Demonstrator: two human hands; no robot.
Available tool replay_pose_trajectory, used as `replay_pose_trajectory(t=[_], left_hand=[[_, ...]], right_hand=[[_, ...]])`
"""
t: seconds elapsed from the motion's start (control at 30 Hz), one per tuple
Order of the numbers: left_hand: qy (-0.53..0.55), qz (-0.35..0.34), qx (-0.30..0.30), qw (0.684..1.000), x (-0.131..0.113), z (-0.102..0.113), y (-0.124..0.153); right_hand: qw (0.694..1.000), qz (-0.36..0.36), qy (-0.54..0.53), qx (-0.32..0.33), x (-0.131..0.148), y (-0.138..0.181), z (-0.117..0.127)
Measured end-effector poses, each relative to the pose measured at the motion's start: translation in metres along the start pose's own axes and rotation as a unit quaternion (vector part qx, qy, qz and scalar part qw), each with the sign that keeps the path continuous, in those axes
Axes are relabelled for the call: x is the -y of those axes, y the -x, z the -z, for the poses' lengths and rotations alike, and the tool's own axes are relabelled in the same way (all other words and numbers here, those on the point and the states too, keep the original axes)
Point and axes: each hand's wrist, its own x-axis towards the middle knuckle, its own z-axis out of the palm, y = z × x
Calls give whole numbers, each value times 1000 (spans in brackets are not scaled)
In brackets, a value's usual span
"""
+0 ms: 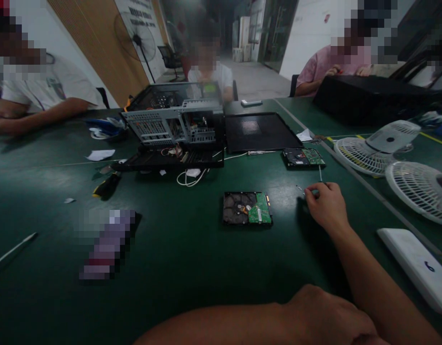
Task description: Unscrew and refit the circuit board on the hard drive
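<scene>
My right hand (327, 203) is closed around a screwdriver (320, 173), its thin metal shaft pointing away from me and its handle mostly hidden. Thumb and forefinger come together beside a few tiny screws (299, 188) on the table. Just beyond the shaft lies one hard drive (303, 158), green circuit board up. A second hard drive (247, 208) lies nearer, to the left of this hand. My left hand (329, 311) rests by my right forearm at the bottom edge. Its fingers are curled and partly cut off, so what is in them, if anything, is hidden.
An opened computer case (174, 127) stands at the back, beside its black side panel (262, 132). A yellow-black screwdriver (106, 186), a phone (111, 244) and a cable (12, 251) lie left. White fan parts (368, 153) and a white block (418, 266) are right. Several people sit around.
</scene>
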Motion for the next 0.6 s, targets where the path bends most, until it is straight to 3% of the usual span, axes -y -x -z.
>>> replay_pose_trajectory(t=[0.13, 0.27, 0.6], left_hand=[[-4, -5, 10, 1000, -3, 6, 0], [-8, -14, -7, 1000, -5, 10, 2], [41, -16, 14, 999, 0, 2, 1]], right_hand=[[993, 83, -89, 0, 27, 9, -7], [974, 164, -152, 45, 57, 17, -14], [955, 220, -170, 98, 92, 6, -17]])
